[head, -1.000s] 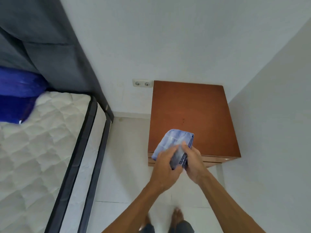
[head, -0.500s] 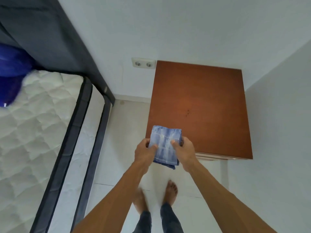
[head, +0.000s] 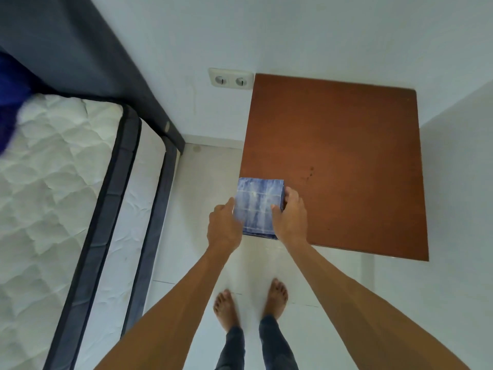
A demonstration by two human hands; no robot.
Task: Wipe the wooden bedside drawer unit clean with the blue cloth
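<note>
I hold the folded blue cloth [head: 257, 206] between both hands: my left hand [head: 223, 227] pinches its left edge, my right hand [head: 289, 218] clasps its right edge, thumb on top. The wooden drawer unit [head: 344, 161] lies just ahead and to the right of my hands, the cloth above its near left corner. To wipe well, I should keep the pad flat, press it down with my right palm, and sweep overlapping strokes outward, covering the dark specks [head: 310, 173] just beyond my right hand.
</note>
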